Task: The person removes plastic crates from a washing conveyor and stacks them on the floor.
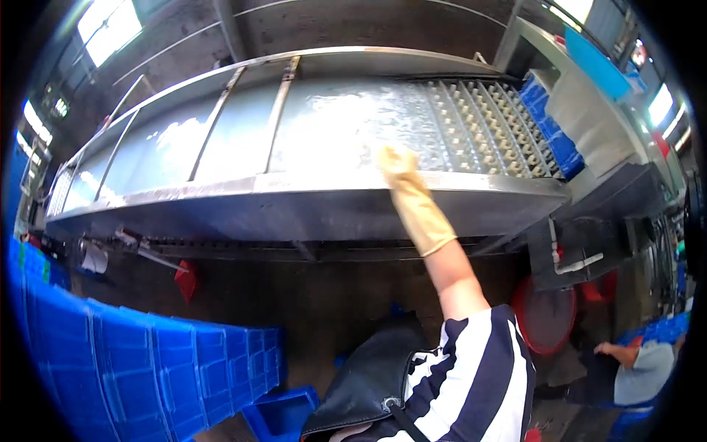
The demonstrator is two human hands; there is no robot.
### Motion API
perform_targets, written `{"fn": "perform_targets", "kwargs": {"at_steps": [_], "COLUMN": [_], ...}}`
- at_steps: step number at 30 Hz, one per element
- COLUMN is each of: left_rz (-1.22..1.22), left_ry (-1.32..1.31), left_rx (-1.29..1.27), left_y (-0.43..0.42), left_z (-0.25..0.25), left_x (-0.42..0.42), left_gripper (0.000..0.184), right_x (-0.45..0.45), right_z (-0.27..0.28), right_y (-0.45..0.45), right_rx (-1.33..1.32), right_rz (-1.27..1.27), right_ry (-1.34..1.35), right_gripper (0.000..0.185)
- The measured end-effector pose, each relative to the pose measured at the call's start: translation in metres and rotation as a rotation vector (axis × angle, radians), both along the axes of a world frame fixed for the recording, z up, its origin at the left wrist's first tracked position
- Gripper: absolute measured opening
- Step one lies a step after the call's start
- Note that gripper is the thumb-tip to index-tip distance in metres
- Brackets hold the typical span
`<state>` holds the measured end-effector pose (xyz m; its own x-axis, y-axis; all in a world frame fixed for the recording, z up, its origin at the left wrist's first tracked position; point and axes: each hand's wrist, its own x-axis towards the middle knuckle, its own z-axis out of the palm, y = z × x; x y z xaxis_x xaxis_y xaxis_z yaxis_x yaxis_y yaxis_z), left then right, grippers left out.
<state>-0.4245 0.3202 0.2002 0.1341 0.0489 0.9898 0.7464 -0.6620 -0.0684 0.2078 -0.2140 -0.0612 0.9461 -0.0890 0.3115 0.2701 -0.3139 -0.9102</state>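
Observation:
My right hand (398, 160), in a long cream rubber glove, reaches over the near rim (324, 181) of a long metal trough (346, 110). Its fingers look curled into a fist, partly washed out by the glare. Whatever it may hold is hidden. Below and around it, the shallow water (412, 121) in the trough is rippled. Just right of the hand begins a bed of pale knobs between metal bars (490, 129). My left hand is outside the picture.
Stacked blue crates (169, 361) stand at lower left, beside a single blue crate (283, 412). A blue basket (552, 129) sits at the trough's right end. A red-rimmed tub (545, 317) is on the floor, with a co-worker (644, 372) farther right. Crossbars (280, 110) span the trough.

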Motion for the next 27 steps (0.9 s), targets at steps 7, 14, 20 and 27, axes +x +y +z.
{"fn": "perform_targets", "kwargs": {"at_steps": [7, 14, 20, 27], "left_rz": [-0.549, -0.398, -0.399, 0.349], "left_ry": [0.551, 0.964, 1.246, 0.498], "left_rx": [-0.974, -1.416, -1.265, -1.825], "left_y": [-0.283, -0.394, -0.424, -0.427], "left_z": [-0.331, -0.451, -0.444, -0.417], "left_x": [0.26, 0.235, 0.108, 0.139], "left_gripper": [0.039, 0.049, 0.058, 0.068], "right_x": [0.051, 0.075, 0.059, 0.065], "right_z": [-0.062, -0.012, 0.018, -0.04], "right_y": [-0.435, -0.593, -0.578, -0.757], "right_rx": [-0.487, -0.481, -0.032, 0.009], "right_rz": [-0.95, -1.513, -1.036, -0.586], "right_ry": [-0.253, 0.077, -0.135, 0.153], "right_gripper": [0.031, 0.038, 0.037, 0.08]}}
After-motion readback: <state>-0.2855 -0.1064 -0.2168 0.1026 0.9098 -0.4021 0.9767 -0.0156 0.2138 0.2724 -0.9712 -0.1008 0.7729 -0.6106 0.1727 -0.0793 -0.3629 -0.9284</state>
